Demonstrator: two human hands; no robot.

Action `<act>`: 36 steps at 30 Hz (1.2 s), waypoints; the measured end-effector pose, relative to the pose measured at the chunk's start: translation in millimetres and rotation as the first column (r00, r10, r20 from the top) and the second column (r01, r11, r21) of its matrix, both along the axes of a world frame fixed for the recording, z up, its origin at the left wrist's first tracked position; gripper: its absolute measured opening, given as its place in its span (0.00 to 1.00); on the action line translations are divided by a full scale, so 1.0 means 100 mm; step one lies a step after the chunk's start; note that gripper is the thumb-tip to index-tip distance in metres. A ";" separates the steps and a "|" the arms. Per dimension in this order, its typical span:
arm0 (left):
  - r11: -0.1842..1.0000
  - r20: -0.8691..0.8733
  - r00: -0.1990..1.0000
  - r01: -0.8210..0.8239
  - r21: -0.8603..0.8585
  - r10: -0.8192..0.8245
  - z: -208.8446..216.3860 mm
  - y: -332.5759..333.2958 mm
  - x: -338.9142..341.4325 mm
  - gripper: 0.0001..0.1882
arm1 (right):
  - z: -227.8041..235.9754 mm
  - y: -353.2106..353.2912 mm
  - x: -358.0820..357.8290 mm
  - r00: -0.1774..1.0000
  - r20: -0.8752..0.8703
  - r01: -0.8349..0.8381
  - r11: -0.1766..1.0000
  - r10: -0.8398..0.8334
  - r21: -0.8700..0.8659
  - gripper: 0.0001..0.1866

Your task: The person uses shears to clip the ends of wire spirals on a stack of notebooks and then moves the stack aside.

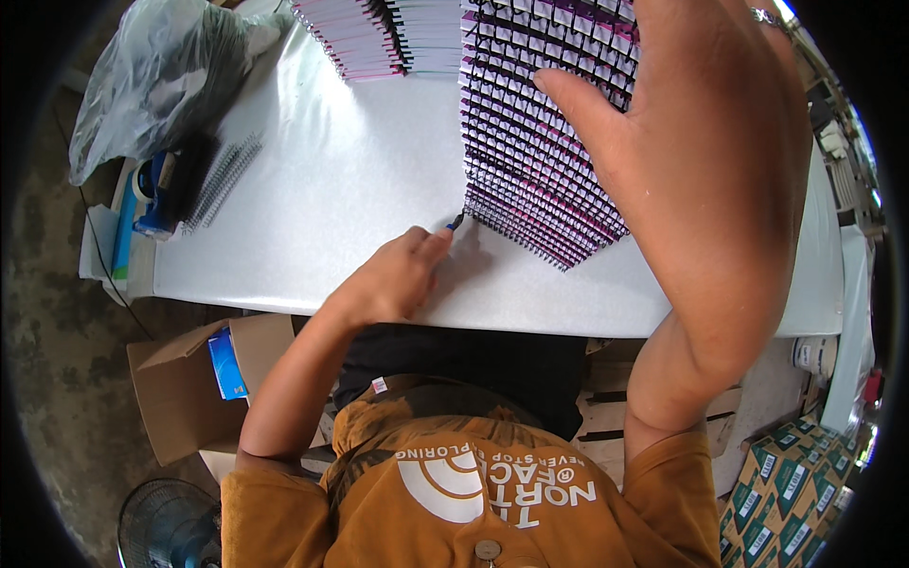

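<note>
A tall stack of spiral-bound notebooks (544,142) with black coils and purple-and-white edges stands on the white table (379,189). At its lower left corner, my left hand (393,275) is closed around a small hand tool (455,222) with a blue handle and dark tip. The tip meets the coil ends there; its exact kind is too small to make out. My right hand (710,151) looms large at the stack's right side. Its thumb is stretched out across the coils, while the other fingers are mostly out of view.
More bound notebooks (365,38) stand at the back. On the left lie a clear plastic bag (170,80), loose coils (222,180) and a blue tape dispenser (151,194). Below the table edge are a cardboard box (175,379), a fan (170,525) and a patterned carton (786,492).
</note>
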State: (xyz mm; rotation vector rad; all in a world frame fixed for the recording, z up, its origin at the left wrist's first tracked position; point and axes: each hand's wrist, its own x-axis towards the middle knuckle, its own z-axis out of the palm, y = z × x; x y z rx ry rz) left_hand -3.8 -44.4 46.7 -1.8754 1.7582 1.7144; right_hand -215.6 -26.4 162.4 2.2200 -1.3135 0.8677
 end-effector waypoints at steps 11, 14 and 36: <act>0.687 -0.456 0.681 -0.097 0.720 0.574 -0.15 -0.02 0.14 0.29 | -0.03 -0.02 -0.02 1.000 0.016 -0.018 1.000 0.018 -0.003 0.26; 0.634 -0.531 0.581 0.034 0.773 0.617 -0.35 -0.09 0.24 0.30 | -0.02 -0.02 -0.02 1.000 0.015 -0.023 1.000 0.023 -0.002 0.26; 0.632 -0.534 0.551 0.016 0.775 0.641 -0.32 -0.06 0.25 0.30 | -0.04 -0.03 -0.02 0.999 0.016 -0.034 0.999 0.034 -0.004 0.27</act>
